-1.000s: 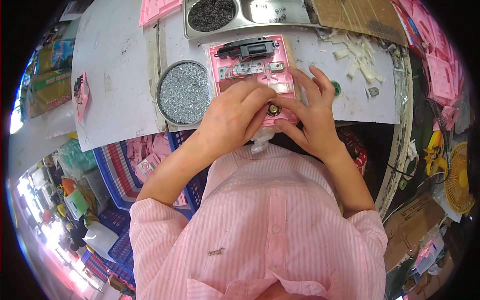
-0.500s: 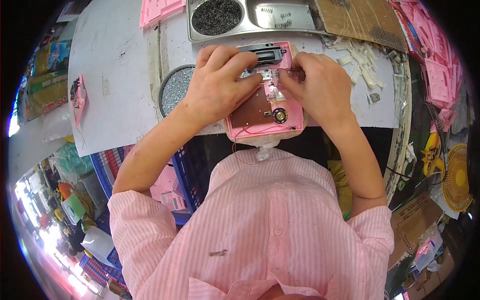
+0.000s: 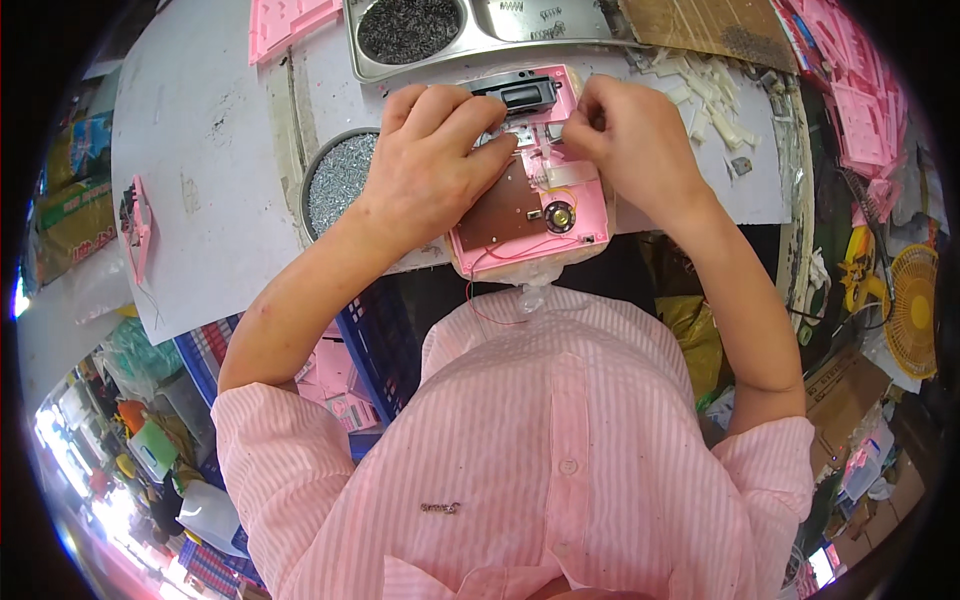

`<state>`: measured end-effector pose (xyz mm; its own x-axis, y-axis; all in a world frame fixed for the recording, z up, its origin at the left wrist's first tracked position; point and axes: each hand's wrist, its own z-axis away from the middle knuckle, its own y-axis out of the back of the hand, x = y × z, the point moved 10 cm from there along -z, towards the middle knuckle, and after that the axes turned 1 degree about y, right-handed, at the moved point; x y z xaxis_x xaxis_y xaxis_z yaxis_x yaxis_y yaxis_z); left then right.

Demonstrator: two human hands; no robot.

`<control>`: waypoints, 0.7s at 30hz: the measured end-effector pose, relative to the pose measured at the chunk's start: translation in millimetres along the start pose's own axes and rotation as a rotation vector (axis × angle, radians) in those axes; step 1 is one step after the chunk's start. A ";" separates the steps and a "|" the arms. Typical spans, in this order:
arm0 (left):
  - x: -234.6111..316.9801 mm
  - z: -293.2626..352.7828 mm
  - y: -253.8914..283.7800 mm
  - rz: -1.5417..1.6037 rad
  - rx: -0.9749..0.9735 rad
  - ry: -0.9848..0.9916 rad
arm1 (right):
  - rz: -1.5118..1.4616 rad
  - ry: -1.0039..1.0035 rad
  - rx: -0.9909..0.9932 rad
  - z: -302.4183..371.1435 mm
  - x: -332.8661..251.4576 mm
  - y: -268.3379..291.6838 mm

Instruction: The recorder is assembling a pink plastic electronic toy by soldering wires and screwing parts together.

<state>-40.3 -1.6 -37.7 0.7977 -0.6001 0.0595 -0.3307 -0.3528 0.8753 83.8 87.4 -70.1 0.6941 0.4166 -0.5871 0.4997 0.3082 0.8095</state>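
A pink plastic housing (image 3: 592,215) lies on a wrapped pad at the table's near edge. Inside it are a brown circuit board (image 3: 495,212), a small round speaker (image 3: 559,216) with thin wires, and a black part with a window (image 3: 527,93) along the top. My left hand (image 3: 428,150) rests over the housing's left side, its fingers curled at the black part and the board's upper edge; what they grip is hidden. Over the housing's right edge, my right hand (image 3: 635,140) is closed, thumb against bent fingers. Anything pinched there is too small to make out.
A round bowl of small screws (image 3: 340,185) stands left of the housing. Behind is a metal tray (image 3: 480,45) with dark springs. White plastic pieces (image 3: 715,105) lie scattered at the right, near a cardboard sheet (image 3: 710,30). A blue crate (image 3: 375,340) stands below the table edge.
My right hand has lifted slightly up and to the right, away from the middle of the housing. The left hand stays over the housing's left side. The view has shifted a little.
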 end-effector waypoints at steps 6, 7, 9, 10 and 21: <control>6.3 -5.1 -2.8 0.016 0.032 -0.019 | -0.459 -0.138 -0.012 13.3 26.9 -2.9; 8.2 -7.0 -4.4 0.011 0.015 -0.036 | -0.472 -0.158 0.000 17.2 26.7 -2.7; 14.3 -9.1 -5.3 -0.001 0.010 -0.086 | -0.436 -0.147 0.057 19.2 26.1 -1.7; 17.8 -9.2 -6.4 -0.008 0.008 -0.110 | -0.393 -0.141 0.072 19.1 23.3 -1.4; 23.8 -6.8 -16.5 -0.041 -0.061 -0.142 | -0.389 -0.279 0.220 21.0 30.2 -13.8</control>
<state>-12.4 -5.2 -47.4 0.7296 -0.6827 -0.0417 -0.2643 -0.3377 0.9034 108.7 77.8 -98.9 0.5323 0.0539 -0.8448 0.8241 0.1955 0.5317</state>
